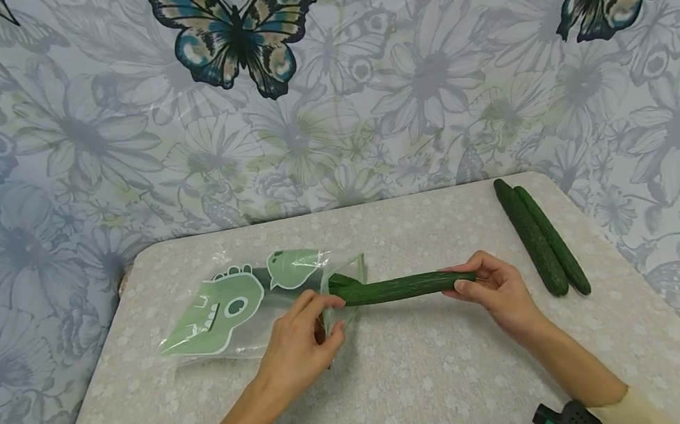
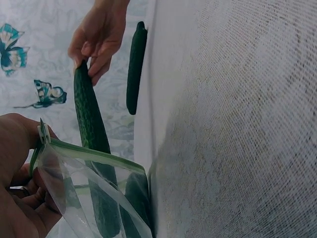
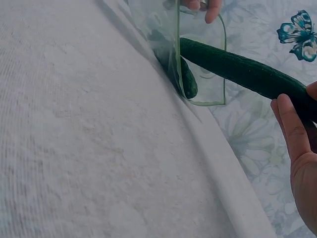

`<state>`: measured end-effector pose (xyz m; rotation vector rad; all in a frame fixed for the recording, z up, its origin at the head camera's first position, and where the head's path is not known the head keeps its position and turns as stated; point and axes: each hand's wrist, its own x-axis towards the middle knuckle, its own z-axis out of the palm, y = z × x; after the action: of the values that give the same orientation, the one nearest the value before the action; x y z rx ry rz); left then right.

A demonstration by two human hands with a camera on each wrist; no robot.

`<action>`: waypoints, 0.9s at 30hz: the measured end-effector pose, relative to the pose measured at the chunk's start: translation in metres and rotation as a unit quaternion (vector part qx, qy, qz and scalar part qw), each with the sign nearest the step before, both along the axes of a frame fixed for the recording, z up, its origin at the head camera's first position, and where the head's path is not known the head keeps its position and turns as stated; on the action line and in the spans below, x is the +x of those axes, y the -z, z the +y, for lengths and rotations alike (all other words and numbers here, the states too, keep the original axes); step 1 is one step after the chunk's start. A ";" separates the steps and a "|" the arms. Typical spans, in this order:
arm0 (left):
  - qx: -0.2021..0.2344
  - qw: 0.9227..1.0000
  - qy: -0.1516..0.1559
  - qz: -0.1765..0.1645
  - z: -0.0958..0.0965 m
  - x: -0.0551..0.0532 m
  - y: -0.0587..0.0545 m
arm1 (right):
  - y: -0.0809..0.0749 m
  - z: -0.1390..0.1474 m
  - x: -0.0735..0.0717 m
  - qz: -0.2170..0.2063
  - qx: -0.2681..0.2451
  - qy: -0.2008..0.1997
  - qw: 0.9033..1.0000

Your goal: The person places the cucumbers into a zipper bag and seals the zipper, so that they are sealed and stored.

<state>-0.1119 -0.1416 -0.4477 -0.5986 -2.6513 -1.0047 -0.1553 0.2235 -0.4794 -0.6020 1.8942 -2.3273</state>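
Head view first: left hand (image 1: 301,346) pinches the open edge of a clear zip bag (image 1: 250,306) with green pictures on it. The bag lies flat on the table (image 1: 398,387). Right hand (image 1: 494,289) has its fingers curled round the end of a long cucumber (image 1: 402,287). The other end of that cucumber pokes into the bag's mouth. Two more cucumbers (image 1: 541,238) lie side by side near the table's far right corner, well apart from the hands.

Left wrist view: the left hand's fingers (image 2: 22,198) hold the bag's green rim (image 2: 89,156) up, so the mouth stays wide. The held cucumber (image 2: 89,119) goes down into the bag. Another cucumber (image 2: 136,198) is already inside.

Right wrist view: the right hand's fingers (image 3: 292,129) wrap the cucumber's (image 3: 237,72) end. Its tip is just past the bag's opening (image 3: 198,54), beside the cucumber inside (image 3: 185,79).
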 end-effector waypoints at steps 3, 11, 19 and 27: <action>0.002 1.000 0.002 0.003 0.000 0.000 0.000 | 0.001 -0.005 -0.001 -0.001 -0.004 -0.007 1.000; 0.001 1.000 0.001 0.010 0.000 0.000 0.001 | 0.004 -0.021 -0.003 -0.013 -0.004 -0.022 1.000; 0.001 1.000 -0.001 0.006 0.000 0.001 0.000 | 0.008 -0.038 -0.006 -0.033 -0.014 -0.022 0.999; 0.006 1.000 0.002 0.006 0.000 0.001 0.000 | 0.007 -0.057 -0.004 -0.082 -0.026 -0.008 0.996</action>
<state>-0.1108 -0.1414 -0.4477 -0.6056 -2.6316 -1.0147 -0.1598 0.1662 -0.4860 -0.4152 1.7571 -2.3427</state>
